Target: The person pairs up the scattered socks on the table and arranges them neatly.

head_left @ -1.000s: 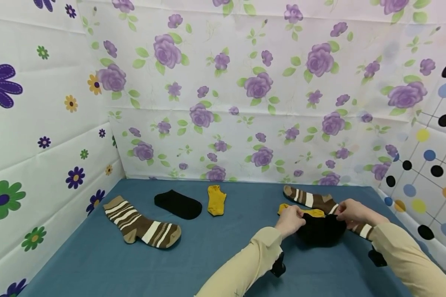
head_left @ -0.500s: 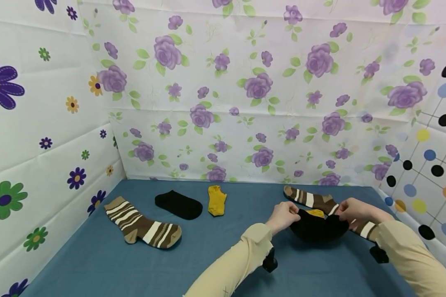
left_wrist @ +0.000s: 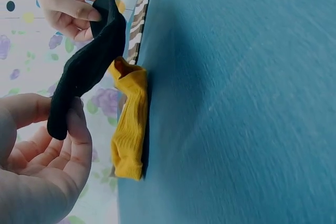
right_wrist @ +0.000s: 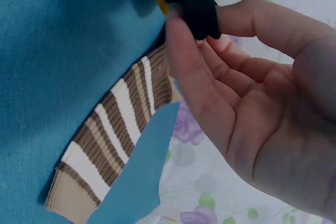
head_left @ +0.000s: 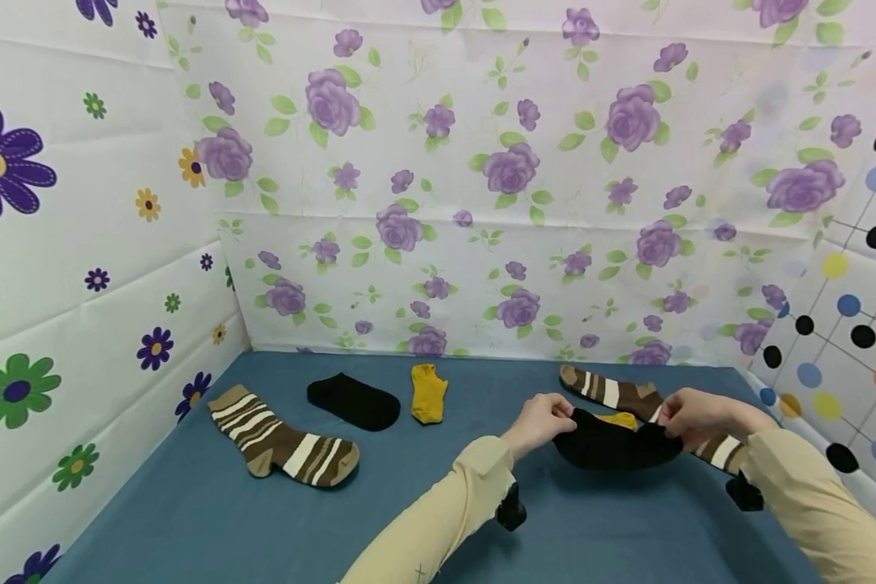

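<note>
A black sock (head_left: 616, 444) is stretched sideways between both hands, raised over the right part of the blue cloth. My left hand (head_left: 542, 423) pinches its left end between thumb and fingers. The other end is pinched by my right hand (head_left: 708, 415). Behind the black sock lies a yellow sock (left_wrist: 131, 121), mostly covered in the head view but plain in the left wrist view. A brown striped sock (right_wrist: 113, 124) lies farther back, running under my right hand in the head view.
On the left lie a brown striped sock (head_left: 285, 438), a black sock (head_left: 354, 401) and a small yellow sock (head_left: 428, 394). The blue cloth (head_left: 263, 535) ends at a flowered backdrop (head_left: 467, 268), with patterned sheets on both sides.
My left hand has moved left, drawing the black sock out wider. My right hand stays nearly in place. The black sock now covers more of the yellow one behind it.
</note>
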Demonstrator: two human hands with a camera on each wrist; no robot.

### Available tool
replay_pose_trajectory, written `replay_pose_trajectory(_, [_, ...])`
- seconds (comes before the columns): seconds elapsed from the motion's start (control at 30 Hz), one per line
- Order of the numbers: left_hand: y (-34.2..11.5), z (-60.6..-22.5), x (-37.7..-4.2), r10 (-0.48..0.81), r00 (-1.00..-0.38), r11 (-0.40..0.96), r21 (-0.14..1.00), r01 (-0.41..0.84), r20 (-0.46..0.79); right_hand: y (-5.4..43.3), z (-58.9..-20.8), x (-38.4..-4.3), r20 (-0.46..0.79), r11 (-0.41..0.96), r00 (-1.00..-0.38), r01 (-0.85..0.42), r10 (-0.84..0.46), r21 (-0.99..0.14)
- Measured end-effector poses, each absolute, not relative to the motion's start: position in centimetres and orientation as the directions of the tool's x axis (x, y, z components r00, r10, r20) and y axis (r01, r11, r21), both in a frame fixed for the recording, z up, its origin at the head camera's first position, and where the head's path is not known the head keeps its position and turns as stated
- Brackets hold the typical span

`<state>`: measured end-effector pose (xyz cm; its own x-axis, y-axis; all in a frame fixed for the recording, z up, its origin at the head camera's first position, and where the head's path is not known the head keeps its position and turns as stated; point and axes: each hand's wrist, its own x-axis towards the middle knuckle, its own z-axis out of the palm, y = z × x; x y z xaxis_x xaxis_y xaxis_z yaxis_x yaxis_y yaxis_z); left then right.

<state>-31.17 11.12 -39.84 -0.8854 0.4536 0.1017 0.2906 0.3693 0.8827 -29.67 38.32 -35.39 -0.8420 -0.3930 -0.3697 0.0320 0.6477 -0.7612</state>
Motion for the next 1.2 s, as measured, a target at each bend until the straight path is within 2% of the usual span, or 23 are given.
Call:
replay_pose_trajectory(0.27, [10.2, -39.3, -31.3, 0.503, -0.86, 0.368, 0.88, 0.302, 0.085, 37.6, -34.9, -29.4, -0.426, 0.654, -0.812, 0.073, -0.4, -0.753])
replay_pose_trajectory(0.37, [10.0, -39.2, -31.4, 0.526, -0.847, 0.371, 0.875, 0.312, 0.08, 37.3, -34.8, -29.3, -0.443, 0.674, -0.818, 0.095, -0.367, -0.733])
replay_pose_trajectory(0.57, [9.8, -38.9, -31.3, 0.584, -0.812, 0.367, 0.897, 0.245, -0.017, 37.3, -34.5, -28.9, -0.469, 0.729, -0.839, 0.133, -0.278, -0.671])
replay_pose_trajectory(0.8, [9.7, -39.0, -31.2, 0.645, -0.762, 0.357, 0.904, 0.237, -0.055, 37.5, -34.2, -29.0, -0.516, 0.76, -0.812, 0.146, -0.274, -0.633])
replay_pose_trajectory(1.2, [9.0, -38.3, -31.7, 0.63, -0.775, 0.343, 0.912, 0.226, -0.045, 37.4, -33.9, -29.2, -0.519, 0.73, -0.792, 0.143, -0.32, -0.668])
